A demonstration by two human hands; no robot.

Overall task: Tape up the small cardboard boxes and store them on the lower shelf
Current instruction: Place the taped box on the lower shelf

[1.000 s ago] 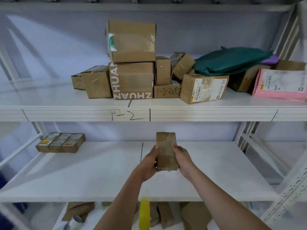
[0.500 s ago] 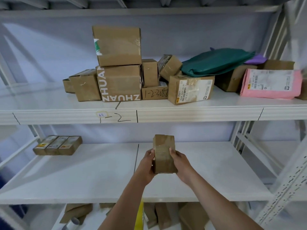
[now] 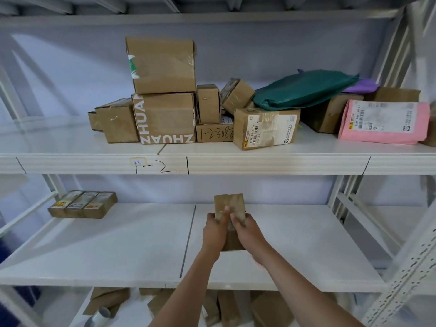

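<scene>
Three small taped brown cardboard boxes (image 3: pixel 82 204) lie side by side at the far left of the smooth white lower shelf (image 3: pixel 118 244). At centre, the left hand (image 3: pixel 215 228) and right hand (image 3: pixel 245 228) both grip a small oblong brown cardboard box (image 3: pixel 230 204) over that shelf, thumbs pressing its glossy taped top.

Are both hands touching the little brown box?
Touching. The head view shows the left hand and right hand gripping the small cardboard box from either side, thumbs pressed on its top face.
</scene>
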